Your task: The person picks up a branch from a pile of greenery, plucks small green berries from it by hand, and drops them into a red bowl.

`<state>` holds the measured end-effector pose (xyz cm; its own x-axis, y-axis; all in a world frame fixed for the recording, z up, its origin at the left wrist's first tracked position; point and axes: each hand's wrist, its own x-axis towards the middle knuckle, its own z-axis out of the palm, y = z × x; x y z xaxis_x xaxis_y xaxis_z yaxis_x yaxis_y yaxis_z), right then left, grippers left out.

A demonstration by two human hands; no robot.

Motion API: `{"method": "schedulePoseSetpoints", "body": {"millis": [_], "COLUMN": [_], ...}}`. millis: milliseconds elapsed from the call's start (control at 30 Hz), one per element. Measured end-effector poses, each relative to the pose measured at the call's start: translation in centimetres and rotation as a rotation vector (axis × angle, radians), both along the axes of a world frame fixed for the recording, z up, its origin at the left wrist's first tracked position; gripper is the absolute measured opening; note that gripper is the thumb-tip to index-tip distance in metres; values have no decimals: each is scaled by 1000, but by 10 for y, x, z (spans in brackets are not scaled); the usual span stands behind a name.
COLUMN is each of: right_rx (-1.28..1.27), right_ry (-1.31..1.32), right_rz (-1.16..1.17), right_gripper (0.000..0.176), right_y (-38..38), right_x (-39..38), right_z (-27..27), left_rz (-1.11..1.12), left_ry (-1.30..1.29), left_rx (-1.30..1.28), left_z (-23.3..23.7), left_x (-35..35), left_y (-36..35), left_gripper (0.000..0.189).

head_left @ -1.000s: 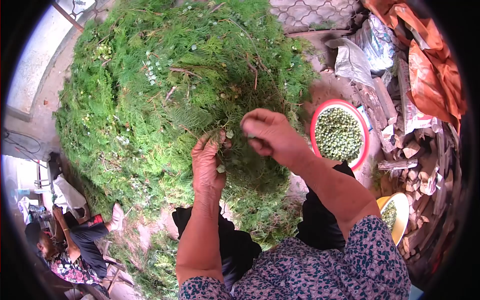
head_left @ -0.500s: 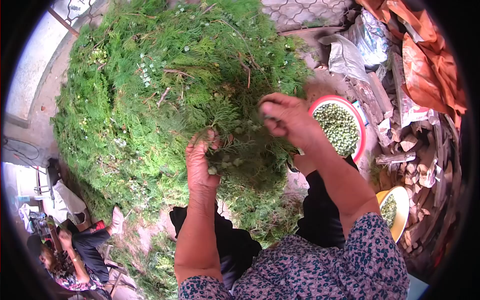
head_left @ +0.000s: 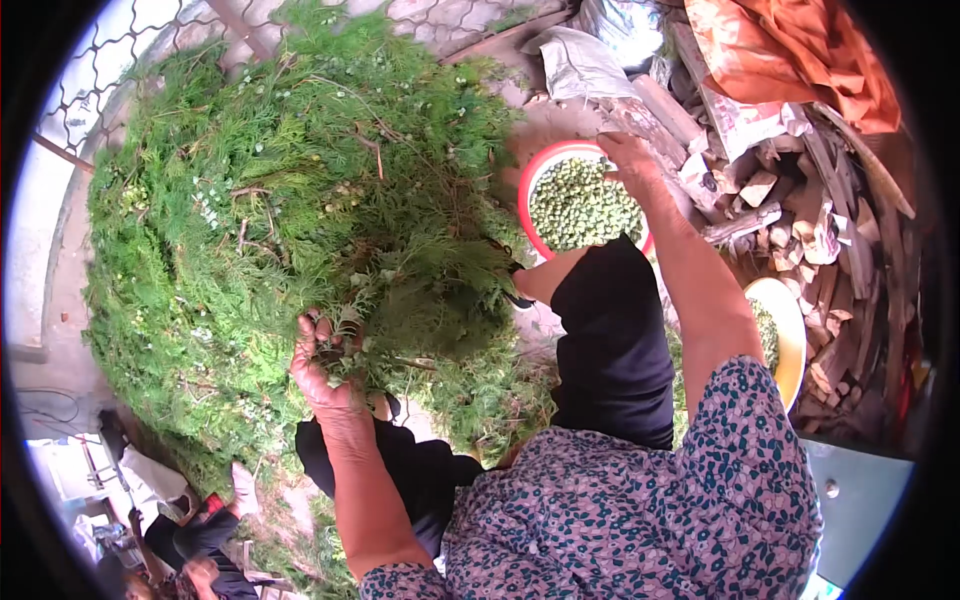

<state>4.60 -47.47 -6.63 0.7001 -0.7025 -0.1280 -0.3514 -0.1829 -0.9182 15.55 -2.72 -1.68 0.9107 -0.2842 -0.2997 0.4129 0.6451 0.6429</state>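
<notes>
My left hand (head_left: 328, 368) is closed around a leafy evergreen sprig (head_left: 348, 340), low over the near side of a big heap of cut evergreen branches (head_left: 300, 200). The sprig's foliage merges with the branches behind it, so its full length cannot be made out. My right hand (head_left: 632, 162) hangs over the right rim of a red-edged basin (head_left: 527, 205) with its fingers apart and nothing visible in them. Inside the basin lies a layer of small green cones (head_left: 580, 208).
A yellow basin (head_left: 792, 335) with more green pieces stands at my right. Beyond it are stacked firewood (head_left: 800, 225), pale sacks (head_left: 580, 65) and an orange sheet (head_left: 800, 60). Another person (head_left: 200, 555) sits at the lower left. My knee (head_left: 610, 340) is beside the red-edged basin.
My right hand has moved from above the branches to the basin, and its fingers have opened. My left hand still grips the sprig. The whole view has shifted toward the right.
</notes>
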Motion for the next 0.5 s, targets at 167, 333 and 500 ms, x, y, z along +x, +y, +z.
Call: {"method": "schedulePoseSetpoints", "body": {"millis": [167,333,500], "right_rx": [57,82,360], "right_ry": [-10,-269,-437], "right_rz": [-196,-245,368], "right_gripper": [32,21,15], "right_y": [-10,19,182], "right_x": [-14,-11,-42], "right_z": [3,19,85], "left_rz": [32,108,96], "left_ry": [6,80,20], "left_rx": [-127,-274,-281], "left_z": [13,27,36], "left_x": [-37,-67,-94], "left_y": [-1,0,2], "left_gripper": [22,20,19]}}
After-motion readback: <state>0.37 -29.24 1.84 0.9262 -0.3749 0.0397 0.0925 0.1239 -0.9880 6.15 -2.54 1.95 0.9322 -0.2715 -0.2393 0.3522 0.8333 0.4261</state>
